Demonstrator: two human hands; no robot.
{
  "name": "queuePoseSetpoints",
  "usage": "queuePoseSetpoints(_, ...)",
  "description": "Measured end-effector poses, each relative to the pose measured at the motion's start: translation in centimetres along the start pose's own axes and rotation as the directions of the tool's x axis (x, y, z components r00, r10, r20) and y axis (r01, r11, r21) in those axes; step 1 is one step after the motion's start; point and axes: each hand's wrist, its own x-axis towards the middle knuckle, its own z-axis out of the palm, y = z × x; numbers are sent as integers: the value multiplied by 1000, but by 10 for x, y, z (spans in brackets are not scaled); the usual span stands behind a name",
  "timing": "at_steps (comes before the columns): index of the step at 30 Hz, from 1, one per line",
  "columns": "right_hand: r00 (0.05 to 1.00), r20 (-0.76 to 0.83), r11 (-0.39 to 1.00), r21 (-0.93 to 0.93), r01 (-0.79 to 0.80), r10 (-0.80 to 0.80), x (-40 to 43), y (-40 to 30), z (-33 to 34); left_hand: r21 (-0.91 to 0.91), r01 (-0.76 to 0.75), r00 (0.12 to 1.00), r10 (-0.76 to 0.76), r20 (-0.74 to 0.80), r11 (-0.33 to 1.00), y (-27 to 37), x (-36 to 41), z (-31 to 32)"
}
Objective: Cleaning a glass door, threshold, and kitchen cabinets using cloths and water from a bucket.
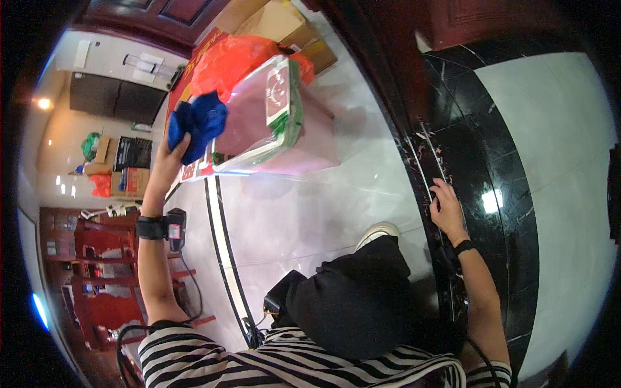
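My left hand (171,157) grips a bunched blue cloth (204,121), raised at the left. Just to the right of the cloth is a pinkish box (310,140), its top edged with clear, green-trimmed plastic (284,128). My right hand (445,208) is over a dark door sill (432,160) with pale metal tracks, its fingers slightly bent and apart. Nothing shows between them, and whether they touch the sill is not clear. Small light debris (439,150) is scattered along the tracks.
Behind the box are a red plastic bag (233,58) and cardboard boxes (310,41). Red wooden chairs (104,271) stand at the left. A dark door frame (368,63) rises beside the sill. A cable (196,286) runs along my left arm.
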Motion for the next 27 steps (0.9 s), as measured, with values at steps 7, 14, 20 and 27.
queuePoseSetpoints(7,1000,-22,1000,12,-11,11,1,3,1,457,-56,990,-9,141,888,-11,47,6)
queuePoseSetpoints(14,999,-23,999,21,-33,34,2,8,3,82,-79,983,64,174,994,-9,68,25)
queuePoseSetpoints(20,1000,1,999,19,-31,31,-4,3,1,8,14,994,-14,111,1000,-34,72,17)
queuePoseSetpoints(27,999,-24,1000,8,-23,24,-2,5,0,-271,-227,972,198,-129,936,41,60,43)
